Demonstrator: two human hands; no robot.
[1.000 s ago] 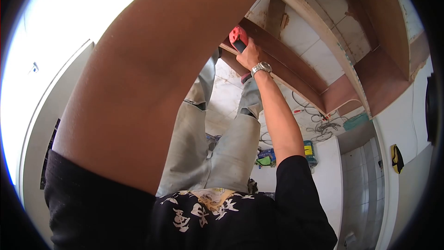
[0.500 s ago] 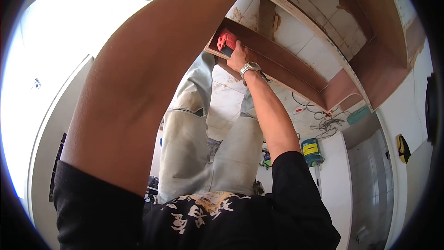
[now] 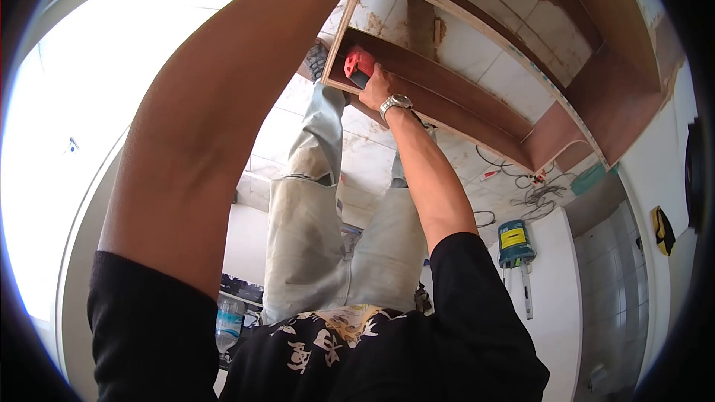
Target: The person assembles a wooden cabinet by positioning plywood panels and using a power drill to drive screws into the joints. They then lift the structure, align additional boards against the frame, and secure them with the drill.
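Item: one red-and-black handheld power tool, at the left end of the long, narrow bay of a brown wooden cabinet frame with pale raw edges. Whether it touches the wood I cannot tell.

My right hand: fingers closed around the tool's black part; on the wrist, one silver metal watch.

My left hand: outside the view, so the state of its fingers I cannot tell; the bare left arm runs up past the top edge.

Left of my right fingers: one dark laced shoe, by the frame's corner.

Nearer my body than those fingers: torn, pale grey jeans; white marbled floor tiles; one clear plastic bottle with a blue label, beside the left sleeve.

Well to their right: loose grey cables; one teal container with a yellow label.
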